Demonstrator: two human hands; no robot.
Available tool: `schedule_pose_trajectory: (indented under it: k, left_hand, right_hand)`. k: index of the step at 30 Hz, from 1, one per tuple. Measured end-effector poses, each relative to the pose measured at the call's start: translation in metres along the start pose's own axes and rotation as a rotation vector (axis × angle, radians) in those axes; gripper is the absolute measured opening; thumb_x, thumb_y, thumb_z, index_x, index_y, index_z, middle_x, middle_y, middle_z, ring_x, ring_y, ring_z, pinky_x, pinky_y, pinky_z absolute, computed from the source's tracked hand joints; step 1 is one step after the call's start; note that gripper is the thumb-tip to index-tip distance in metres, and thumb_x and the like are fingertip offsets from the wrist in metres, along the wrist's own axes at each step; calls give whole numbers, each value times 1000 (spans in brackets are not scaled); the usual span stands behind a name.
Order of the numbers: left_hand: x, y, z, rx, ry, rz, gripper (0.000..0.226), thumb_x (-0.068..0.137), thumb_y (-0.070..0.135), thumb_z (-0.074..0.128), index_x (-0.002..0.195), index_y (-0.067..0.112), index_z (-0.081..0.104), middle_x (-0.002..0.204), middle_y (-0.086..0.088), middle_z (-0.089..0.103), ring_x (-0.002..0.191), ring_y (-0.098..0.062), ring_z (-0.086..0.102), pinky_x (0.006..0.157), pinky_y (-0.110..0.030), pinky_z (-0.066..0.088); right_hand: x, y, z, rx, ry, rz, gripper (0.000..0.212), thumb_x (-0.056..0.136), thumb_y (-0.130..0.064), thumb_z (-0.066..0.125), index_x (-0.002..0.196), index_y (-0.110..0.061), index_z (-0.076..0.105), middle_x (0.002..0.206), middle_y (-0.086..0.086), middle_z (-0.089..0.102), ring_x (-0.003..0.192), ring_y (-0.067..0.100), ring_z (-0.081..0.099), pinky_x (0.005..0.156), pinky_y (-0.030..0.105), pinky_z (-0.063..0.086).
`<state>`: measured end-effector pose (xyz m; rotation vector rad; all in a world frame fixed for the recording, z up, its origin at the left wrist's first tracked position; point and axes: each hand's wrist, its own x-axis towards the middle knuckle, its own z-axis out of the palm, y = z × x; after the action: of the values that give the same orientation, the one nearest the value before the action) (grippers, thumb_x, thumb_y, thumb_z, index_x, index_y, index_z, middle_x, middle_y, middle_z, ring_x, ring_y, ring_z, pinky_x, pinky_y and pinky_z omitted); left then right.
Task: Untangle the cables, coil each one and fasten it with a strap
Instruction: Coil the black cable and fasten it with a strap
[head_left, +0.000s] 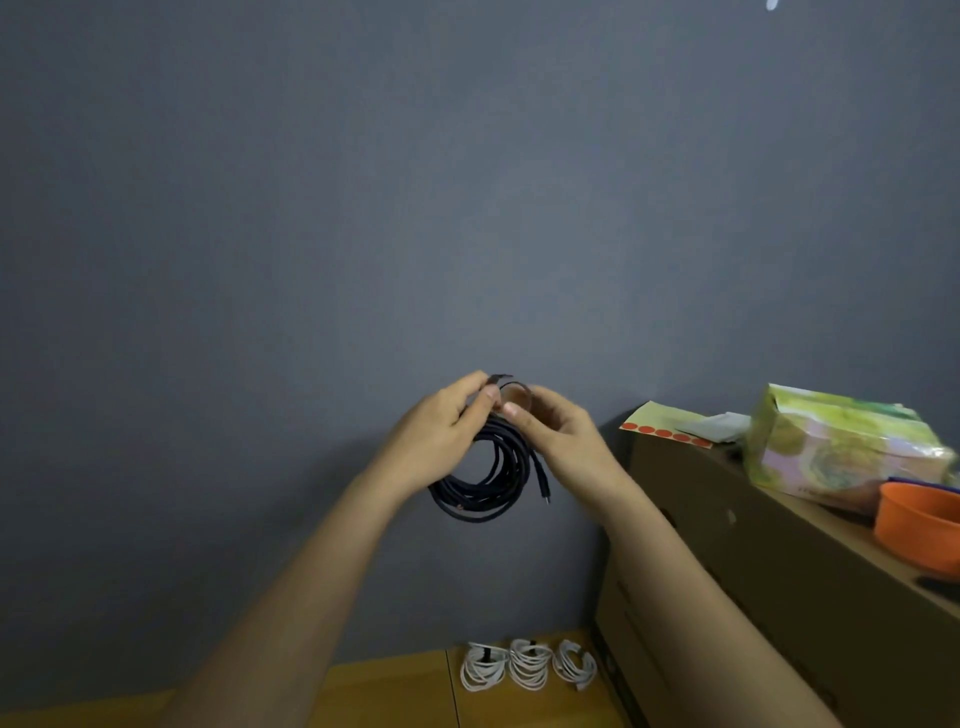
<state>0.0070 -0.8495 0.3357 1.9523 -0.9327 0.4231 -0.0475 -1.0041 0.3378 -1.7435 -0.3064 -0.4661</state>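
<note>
Black cable (485, 480): coiled, held up in the air between both hands, hanging below the fingers.
Left hand (434, 436): the top of the coil is gripped.
Right hand (558, 434): a dark strap (511, 387) is pinched above the coil.
Handling: judged light, soft and springy; loops may slip apart unless held together at the top.
White coils (527, 667): three lie strapped, far below the hands.

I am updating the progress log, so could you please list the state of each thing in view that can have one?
Black cable: coiled, held in the air, strap not yet closed.
Strap: open loop at the coil's top, pinched by both hands.
Three white cables: coiled, strapped, lying in a row.
Left hand: holds coil and strap end.
Right hand: pinches strap.
Orange bowl: upright on the cardboard box.
</note>
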Motion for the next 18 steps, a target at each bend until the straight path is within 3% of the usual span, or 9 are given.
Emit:
schedule_pose_trajectory:
  k: [4,8,11,15,18]
  left_hand:
    - [-3,2,7,-9,24,-25,29,91,55,31,87,31,48,59,11,46,65,-27,53,77,-56,53]
    - [-8,0,13,-21,79,-74,19,93,46,37,91,33,50,50,10,42,53,-18,43,72,-54,54]
    - [-12,-4,18,7,46,-102,9,96,38,41,93,35,48,49,13,43,52,-16,41,71,-53,54]
    - [-20,-10,24,9,38,-128,7,97,40,41,92,37,46,59,8,43,56,-17,44,69,-54,53]
    - [-28,-11,26,-22,-15,-143,13,94,51,40,92,40,47,50,12,36,52,-16,37,71,-57,52]
  right_hand:
    - [-4,2,3,205,24,198,23,93,-18,60,103,1,66,91,10,71,82,17,67,71,22,52]
    - [-6,1,0,359,92,241,4,89,-6,62,90,-4,65,77,6,69,71,16,65,67,21,55]
    - [-9,1,-3,448,226,216,9,86,5,61,89,-1,67,73,8,69,66,15,68,66,22,58]
    - [-18,3,-10,252,310,83,15,85,8,63,86,-5,71,72,6,73,68,15,71,66,19,56]
    - [-24,11,-18,-181,363,-56,16,82,0,70,90,-13,75,80,1,75,78,11,71,75,22,57]
